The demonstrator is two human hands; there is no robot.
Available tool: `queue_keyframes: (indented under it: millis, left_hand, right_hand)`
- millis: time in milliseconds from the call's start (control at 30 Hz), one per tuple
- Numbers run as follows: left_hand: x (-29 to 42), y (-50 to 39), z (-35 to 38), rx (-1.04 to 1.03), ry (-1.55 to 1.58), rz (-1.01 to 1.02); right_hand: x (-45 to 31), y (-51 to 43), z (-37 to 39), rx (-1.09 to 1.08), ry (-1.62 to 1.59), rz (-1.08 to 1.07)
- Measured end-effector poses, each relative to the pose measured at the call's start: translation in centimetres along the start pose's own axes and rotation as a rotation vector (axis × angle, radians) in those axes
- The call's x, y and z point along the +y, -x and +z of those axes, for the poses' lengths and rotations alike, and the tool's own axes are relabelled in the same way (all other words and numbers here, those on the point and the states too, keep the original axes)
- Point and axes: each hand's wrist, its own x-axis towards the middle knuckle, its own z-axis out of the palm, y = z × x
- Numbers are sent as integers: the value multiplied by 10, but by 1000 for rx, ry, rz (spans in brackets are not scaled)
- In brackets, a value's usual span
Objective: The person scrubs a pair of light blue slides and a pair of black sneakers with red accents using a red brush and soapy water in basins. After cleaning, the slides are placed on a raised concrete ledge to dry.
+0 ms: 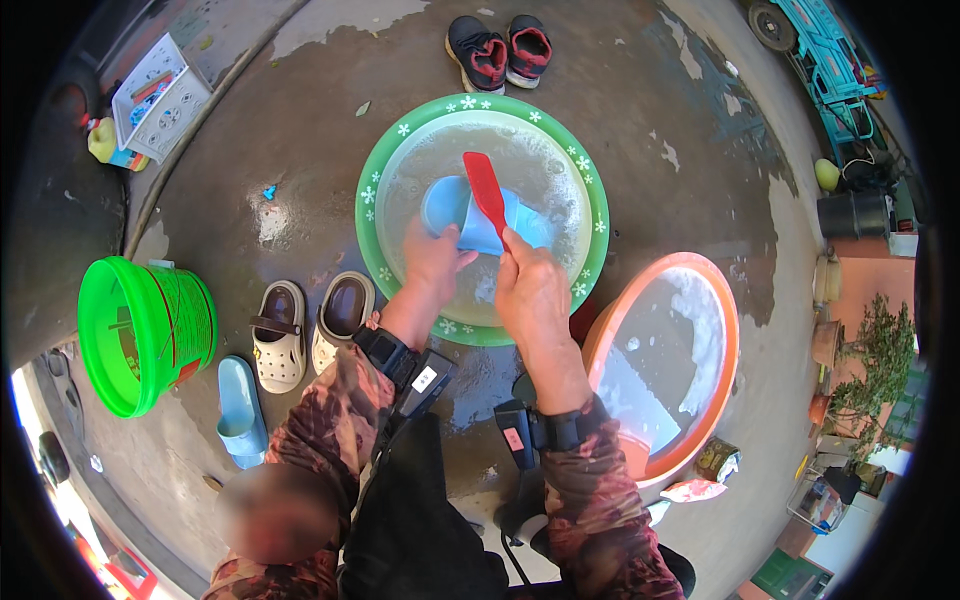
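Note:
A light-blue slide slipper (446, 201) lies tilted over the soapy water inside a green basin (370, 251) with white flower prints on its rim. My left hand (429, 259) grips the slipper near its strap, with the thumb on top and some fingers hidden. Held by its handle in my right hand (534, 289), a red plastic brush (486, 187) rests across the slipper's strap. The brush's bristles face away and cannot be seen. Thin suds and bubbles float on the cloudy water around the slipper.
An orange tub (729, 360) of sudsy water stands at the right. To my left are a matching blue slide (241, 420), beige clogs (281, 356) and a bright green bucket (184, 322). Black sneakers (480, 56) sit beyond the basin. The concrete floor (300, 150) is wet.

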Motion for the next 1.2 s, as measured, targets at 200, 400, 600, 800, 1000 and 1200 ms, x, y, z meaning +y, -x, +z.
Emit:
queue_keyframes:
  millis: [200,400,600,800,1000,1200]
  left_hand:
    - [10,-4,-8,76,-320,187]
    - [26,-15,-14,126,-386,524]
    - [21,4,-4,56,-368,675]
    - [27,16,-14,41,-470,670]
    - [14,22,-43,29,-583,639]
    - [23,26,-77,-20,-621,568]
  right_hand:
    - [17,-30,-9,-13,-84,-40]
    - [12,42,-63,44,-76,-290]
    - [-21,46,-90,16,258,-486]
    - [-49,20,-91,18,352,-456]
    - [-28,-7,-72,-78,-44,-131]
    - [18,5,-51,-217,-610,289]
